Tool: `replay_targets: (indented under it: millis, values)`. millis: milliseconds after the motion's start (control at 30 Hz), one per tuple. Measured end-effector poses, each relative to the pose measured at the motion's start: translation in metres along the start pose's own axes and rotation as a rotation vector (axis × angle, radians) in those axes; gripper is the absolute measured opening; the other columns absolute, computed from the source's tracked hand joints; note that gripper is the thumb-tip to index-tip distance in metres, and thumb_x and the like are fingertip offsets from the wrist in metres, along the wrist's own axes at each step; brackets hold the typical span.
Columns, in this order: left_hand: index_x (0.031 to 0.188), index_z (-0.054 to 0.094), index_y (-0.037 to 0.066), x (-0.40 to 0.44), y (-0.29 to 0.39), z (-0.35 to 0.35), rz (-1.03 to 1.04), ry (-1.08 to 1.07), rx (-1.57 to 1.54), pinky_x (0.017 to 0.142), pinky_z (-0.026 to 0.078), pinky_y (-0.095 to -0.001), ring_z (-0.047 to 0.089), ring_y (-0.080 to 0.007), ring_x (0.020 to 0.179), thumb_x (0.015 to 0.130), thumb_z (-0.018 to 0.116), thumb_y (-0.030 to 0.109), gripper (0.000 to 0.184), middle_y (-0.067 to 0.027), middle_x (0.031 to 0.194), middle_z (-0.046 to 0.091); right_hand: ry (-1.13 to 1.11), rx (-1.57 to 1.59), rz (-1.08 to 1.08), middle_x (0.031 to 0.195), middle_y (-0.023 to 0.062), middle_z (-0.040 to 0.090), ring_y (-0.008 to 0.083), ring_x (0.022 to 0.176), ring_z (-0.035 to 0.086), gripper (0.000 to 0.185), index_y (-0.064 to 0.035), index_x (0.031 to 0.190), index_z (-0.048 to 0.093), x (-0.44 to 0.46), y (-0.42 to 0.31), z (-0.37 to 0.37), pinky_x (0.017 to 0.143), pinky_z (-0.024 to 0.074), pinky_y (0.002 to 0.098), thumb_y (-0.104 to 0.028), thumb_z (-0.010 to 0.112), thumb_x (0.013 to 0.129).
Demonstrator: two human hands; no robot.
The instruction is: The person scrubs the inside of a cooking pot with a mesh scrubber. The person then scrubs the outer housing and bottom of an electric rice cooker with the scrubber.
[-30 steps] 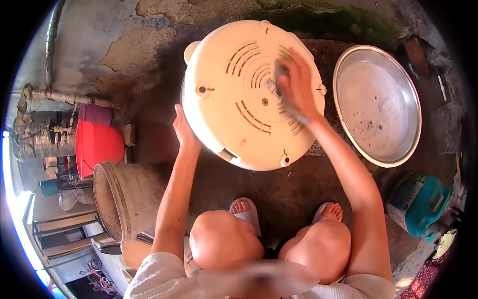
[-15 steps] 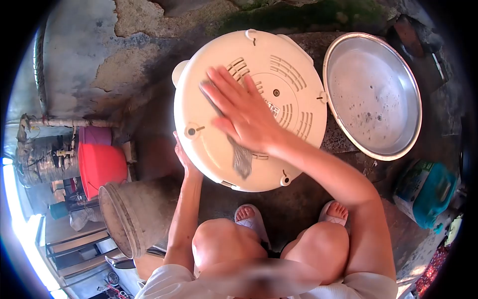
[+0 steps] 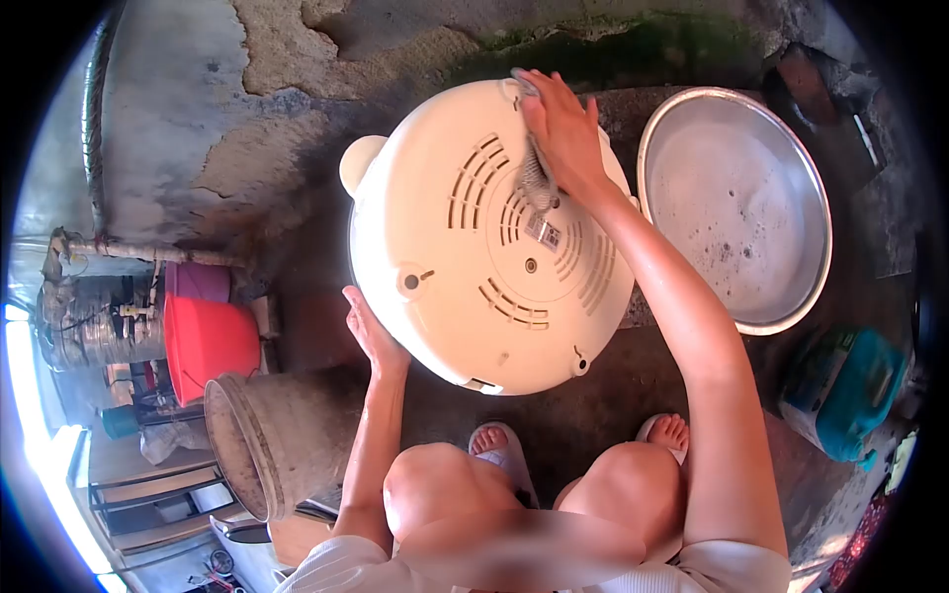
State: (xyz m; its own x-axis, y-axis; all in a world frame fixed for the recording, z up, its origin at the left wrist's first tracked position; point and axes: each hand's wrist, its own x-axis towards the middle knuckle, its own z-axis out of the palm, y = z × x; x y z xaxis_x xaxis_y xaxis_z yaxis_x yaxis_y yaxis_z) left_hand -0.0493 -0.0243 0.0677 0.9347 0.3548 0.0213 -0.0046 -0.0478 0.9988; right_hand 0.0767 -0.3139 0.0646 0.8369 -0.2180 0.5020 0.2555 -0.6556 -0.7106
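A round cream plastic appliance (image 3: 435,237) shows its underside, with rings of vent slots, small feet and a label. Its exact kind is unclear. My right hand (image 3: 571,138) lies on the upper right part of the underside, pressing a grey ribbed cloth (image 3: 535,181) against it; the cloth hangs out below the palm. My left hand (image 3: 373,336) steadies the lower left side of the appliance, its thumb and fingers partly hidden behind the rim.
To the right sits a wide metal basin (image 3: 736,217) with cloudy water and dark specks. A teal jug (image 3: 855,395) stands below it. On the left are a red bucket (image 3: 208,346), a tipped beige bucket (image 3: 297,435) and a purple container (image 3: 203,282). A peeling wall (image 3: 287,138) rises behind.
My right hand and the cloth have swept from the left-centre of the underside to its upper right edge. The appliance has turned and tilted somewhat; my left hand stays at its lower left.
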Motion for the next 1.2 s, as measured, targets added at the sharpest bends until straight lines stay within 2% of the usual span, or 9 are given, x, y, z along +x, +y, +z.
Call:
replay_targets:
  millis: [100, 200, 267, 367, 700, 867, 1000, 1100, 1200]
  values:
    - [0.096, 0.057, -0.004, -0.002, -0.009, -0.019, 0.057, -0.102, 0.114, 0.067, 0.047, -0.027, 0.057, -0.0114, 0.074, 0.096, 0.039, 0.048, 0.055, -0.0053, 0.086, 0.061, 0.083, 0.243, 0.028, 0.109, 0.0157, 0.057, 0.0328, 0.106, 0.05, 0.036, -0.0058, 0.113, 0.052, 0.003, 0.01, 0.0, 0.095, 0.0331, 0.0457, -0.034, 0.039, 0.094]
    - [0.106, 0.057, -0.003, -0.001, -0.017, -0.042, 0.146, -0.137, 0.143, 0.079, 0.048, -0.0299, 0.06, -0.0142, 0.087, 0.097, 0.04, 0.043, 0.05, -0.0074, 0.097, 0.063, 0.19, 0.338, -0.067, 0.098, 0.0158, 0.056, 0.0331, 0.093, 0.051, 0.033, -0.0037, 0.107, 0.052, -0.008, -0.009, -0.012, 0.089, 0.0354, 0.0407, -0.032, 0.041, 0.093]
    - [0.12, 0.052, -0.001, 0.017, 0.033, -0.024, -0.114, -0.344, -0.035, 0.088, 0.047, -0.0327, 0.06, -0.0175, 0.1, 0.096, 0.043, 0.041, 0.049, -0.0118, 0.111, 0.061, 0.171, 0.352, -0.104, 0.099, 0.0156, 0.056, 0.033, 0.094, 0.05, 0.033, -0.0039, 0.107, 0.052, -0.011, -0.012, -0.014, 0.089, 0.0356, 0.041, -0.032, 0.041, 0.093]
    - [0.128, 0.045, 0.002, 0.079, 0.08, 0.016, -0.545, -0.576, -0.098, 0.093, 0.045, -0.0332, 0.057, -0.0193, 0.106, 0.091, 0.039, 0.059, 0.068, -0.0099, 0.118, 0.058, 0.118, 0.349, -0.12, 0.1, 0.0163, 0.056, 0.0332, 0.097, 0.05, 0.033, -0.0031, 0.107, 0.051, -0.023, -0.018, -0.003, 0.088, 0.0359, 0.0411, -0.032, 0.041, 0.093]
    - [0.106, 0.058, -0.008, 0.054, 0.109, 0.027, 0.116, -0.345, 0.271, 0.063, 0.044, -0.0245, 0.056, -0.0108, 0.074, 0.085, 0.055, 0.056, 0.067, -0.0081, 0.084, 0.062, 0.356, 0.326, -0.401, 0.114, 0.0147, 0.048, 0.025, 0.103, 0.046, 0.034, -0.0017, 0.106, 0.047, -0.004, -0.053, -0.04, 0.091, 0.0352, 0.0348, -0.032, 0.035, 0.097]
    - [0.1, 0.062, -0.005, 0.048, 0.102, 0.021, 0.187, -0.268, 0.351, 0.062, 0.042, -0.0255, 0.055, -0.0107, 0.07, 0.086, 0.053, 0.055, 0.063, -0.0066, 0.078, 0.063, 0.279, 0.217, -0.558, 0.09, 0.0114, 0.058, 0.0288, 0.087, 0.055, 0.013, -0.0066, 0.09, 0.053, -0.01, -0.111, -0.053, 0.088, 0.0406, 0.0423, -0.018, 0.056, 0.085]
    - [0.101, 0.063, -0.005, 0.037, 0.094, 0.017, 0.202, -0.234, 0.247, 0.063, 0.043, -0.0257, 0.055, -0.0103, 0.071, 0.088, 0.052, 0.052, 0.06, -0.0064, 0.08, 0.064, -0.056, 0.368, -0.147, 0.061, 0.0072, 0.056, 0.0269, 0.062, 0.057, 0.04, -0.0061, 0.093, 0.055, 0.027, -0.077, -0.055, 0.1, 0.0293, 0.0517, -0.033, 0.026, 0.098]
    - [0.101, 0.062, -0.005, 0.043, 0.091, 0.015, 0.197, -0.221, 0.236, 0.064, 0.043, -0.0256, 0.055, -0.0103, 0.073, 0.089, 0.052, 0.05, 0.057, -0.0063, 0.081, 0.064, 0.16, 0.333, -0.211, 0.06, 0.007, 0.054, 0.0297, 0.065, 0.057, 0.04, -0.0053, 0.093, 0.056, 0.025, -0.081, -0.043, 0.104, 0.0269, 0.0503, -0.034, 0.029, 0.097]
    - [0.101, 0.062, -0.005, 0.042, 0.086, 0.012, 0.189, -0.207, 0.22, 0.065, 0.043, -0.0254, 0.055, -0.0106, 0.073, 0.089, 0.053, 0.048, 0.056, -0.0064, 0.082, 0.064, 0.107, 0.243, -0.321, 0.058, 0.0061, 0.053, 0.0263, 0.066, 0.059, 0.041, -0.0056, 0.092, 0.055, -0.002, -0.113, -0.05, 0.104, 0.0272, 0.0506, -0.033, 0.026, 0.098]
